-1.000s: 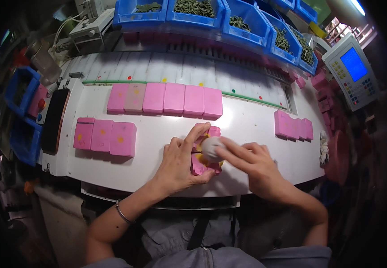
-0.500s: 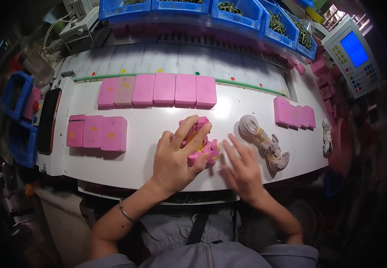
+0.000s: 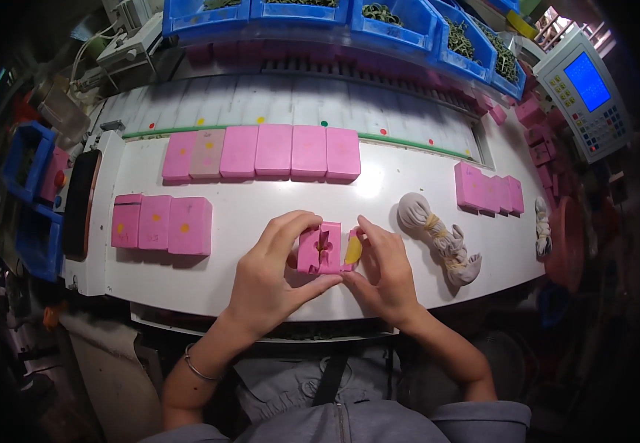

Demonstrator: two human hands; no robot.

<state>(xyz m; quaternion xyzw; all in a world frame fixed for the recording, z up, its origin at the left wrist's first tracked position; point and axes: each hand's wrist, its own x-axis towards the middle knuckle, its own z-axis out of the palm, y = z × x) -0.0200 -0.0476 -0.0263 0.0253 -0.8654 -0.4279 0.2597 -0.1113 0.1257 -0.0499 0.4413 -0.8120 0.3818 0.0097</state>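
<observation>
1. The left hand [image 3: 265,269] held a carved pink block [image 3: 307,255] between curved fingers and thumb.
2. The right hand [image 3: 388,272] pinched a yellow-faced pink piece [image 3: 353,251] narrowly; whether the two parts joined was unclear.
3. Both were near the middle of the white counter's [image 3: 187,292] near edge.
4. A banded cloth bundle [image 3: 438,238] lay toward its near right corner, a pink block row [image 3: 273,153] toward its far edge.
5. Blue bins [image 3: 298,15] stood beyond.

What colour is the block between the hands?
The block is pink with some yellow; head view.
</observation>
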